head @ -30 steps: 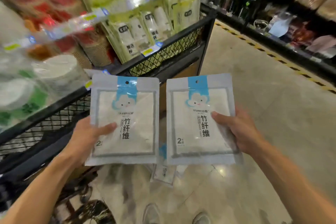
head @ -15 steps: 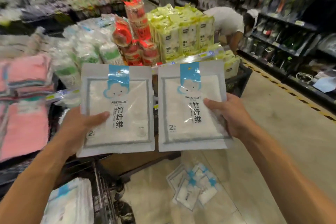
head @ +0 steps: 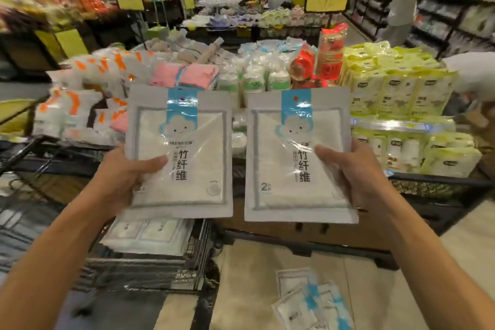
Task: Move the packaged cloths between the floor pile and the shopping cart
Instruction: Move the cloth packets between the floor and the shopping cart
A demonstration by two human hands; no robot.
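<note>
My left hand (head: 122, 177) grips one packaged cloth (head: 184, 153), a flat white pack with a blue cloud tag, thumb across its front. My right hand (head: 356, 177) grips a second, identical packaged cloth (head: 292, 158) beside it. Both packs are upright at chest height, side by side and apart. Below the left pack, the wire shopping cart (head: 192, 257) carries a stack of the same packs (head: 150, 236). On the floor at lower right lies the pile of several more packs (head: 310, 303).
A black mesh display table (head: 439, 182) stands right ahead, loaded with green tissue packs (head: 396, 94), red cups (head: 329, 53) and pink cloths (head: 184, 75). A person in white (head: 404, 0) stands in the right aisle by dark shelving. The beige floor (head: 267, 276) runs between cart and pile.
The view has risen and swung left: the display table top and far aisle now show, the cart appears at lower left. Both hands keep holding their packs, raised slightly.
</note>
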